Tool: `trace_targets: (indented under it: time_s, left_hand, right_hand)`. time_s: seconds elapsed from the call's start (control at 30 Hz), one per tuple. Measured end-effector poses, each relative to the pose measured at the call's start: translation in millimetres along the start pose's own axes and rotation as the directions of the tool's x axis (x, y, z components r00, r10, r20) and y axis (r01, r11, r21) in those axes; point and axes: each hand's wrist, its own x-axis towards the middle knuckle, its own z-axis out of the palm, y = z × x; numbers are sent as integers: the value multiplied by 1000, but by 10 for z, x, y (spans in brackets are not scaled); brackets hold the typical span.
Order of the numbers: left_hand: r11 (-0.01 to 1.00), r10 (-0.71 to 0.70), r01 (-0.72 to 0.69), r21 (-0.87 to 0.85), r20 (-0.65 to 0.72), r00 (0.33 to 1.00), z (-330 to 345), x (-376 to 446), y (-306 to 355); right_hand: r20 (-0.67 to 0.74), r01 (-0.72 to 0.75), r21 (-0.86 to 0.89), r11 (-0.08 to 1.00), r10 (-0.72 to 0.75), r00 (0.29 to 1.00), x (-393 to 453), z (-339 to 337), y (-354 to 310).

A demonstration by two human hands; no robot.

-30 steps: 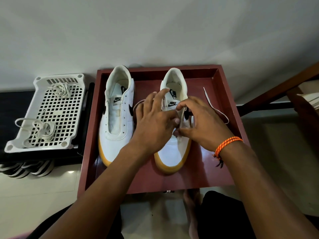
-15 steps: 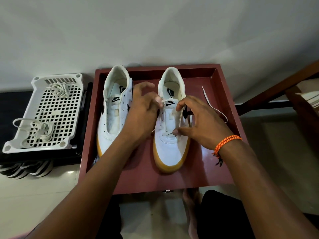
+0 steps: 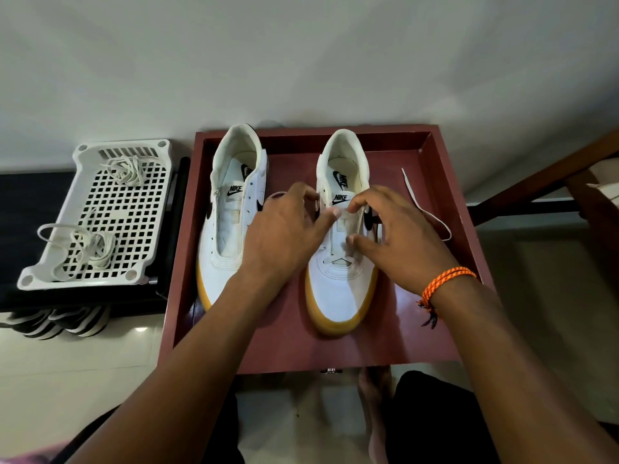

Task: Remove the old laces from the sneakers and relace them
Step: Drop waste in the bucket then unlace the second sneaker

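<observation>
Head view looks down on my two hands, both working over the right sneaker (image 3: 341,262). My left hand (image 3: 284,236) has its fingers curled, pinching the white lace (image 3: 360,226) at the shoe's left eyelet row, thumb stretched across the tongue. My right hand (image 3: 398,236) pinches the same lace between thumb and forefinger at the right eyelet row, the other fingers loosely spread; an orange braided wristband (image 3: 445,284) sits on that wrist. One crossing of lace shows at the lowest eyelets, and a free end (image 3: 425,205) trails off at 2 o'clock from my hands, lying on the tray floor.

At 9 o'clock from my hands stands the left sneaker (image 3: 227,226), unlaced, tongue bare, toe toward me. Both shoes sit inside a dark red tray (image 3: 301,346) with raised walls.

Farther out at 9 o'clock, a white perforated plastic basket (image 3: 100,216) lies on a black surface (image 3: 30,195), with two loose bundles of old laces (image 3: 90,249) on it. Striped black-and-white things show beneath that surface; I cannot tell what they are. A pale wall (image 3: 301,61) fills the 12 o'clock side, a dark wooden frame (image 3: 552,175) stands at 3 o'clock, and light glossy floor tile (image 3: 67,380) lies at 7 o'clock.
</observation>
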Motion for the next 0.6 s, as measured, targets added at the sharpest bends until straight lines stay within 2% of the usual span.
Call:
trace_targets:
  time_s: [0.07,0.2,0.33,0.47,0.6]
  left_hand:
    - [999,-7,6,32,28,1000,-10,-6,2]
    - [999,37,-36,-13,42,998,-53,42,-28]
    - [995,68,-55,-81,170,983,-77,59,-69]
    - [965,24,45,-259,256,966,-137,55,-73]
    - [942,-17,125,-313,325,946,-169,43,-38]
  right_hand:
    - [-3,4,-13,1000,-4,1000,4,5,2]
    - [15,0,34,999,0,1000,2,-18,9]
    - [49,22,-3,1000,-21,999,18,-12,2]
    - [34,18,-18,1000,-17,999,4,11,12]
    - [-89,25,-203,979,-44,995,-10,55,-83]
